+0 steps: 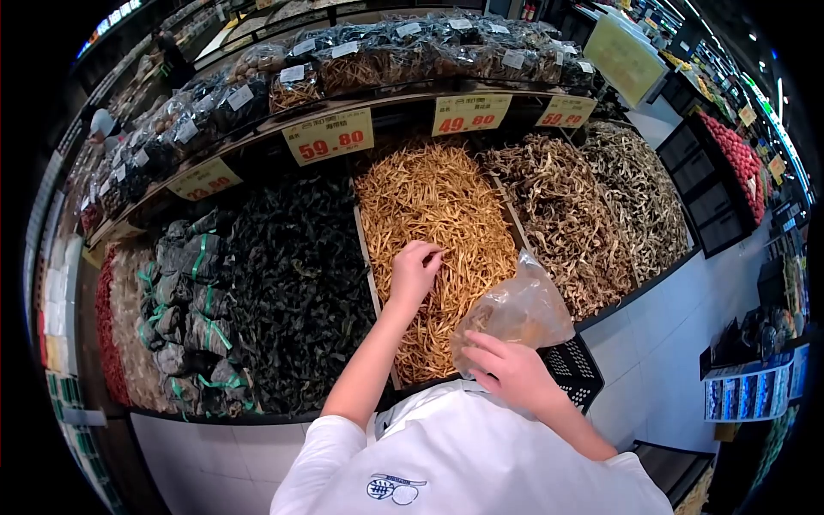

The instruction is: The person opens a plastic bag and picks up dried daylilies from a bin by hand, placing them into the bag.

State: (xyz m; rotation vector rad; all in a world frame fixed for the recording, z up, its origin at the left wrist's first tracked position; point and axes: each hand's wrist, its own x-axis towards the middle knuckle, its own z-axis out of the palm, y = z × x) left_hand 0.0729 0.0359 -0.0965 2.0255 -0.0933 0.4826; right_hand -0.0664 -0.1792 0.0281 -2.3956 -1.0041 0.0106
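Observation:
My left hand is over the middle of a bin of thin golden dried strips. Its thumb and fingertips are pinched together; whatever may be between them is too small to make out. Lower and to the right, my right hand grips a clear plastic bag against the near part of the same bin. The bag looks puffed out, with some brownish content showing through low down. Part of the right hand's grip is hidden behind the bag.
Left of the strips lie black dried pieces and grey bundles tied with green bands. Brown curled dried goods fill the bin to the right. Price signs and bagged goods line the back. A black basket is near the bag.

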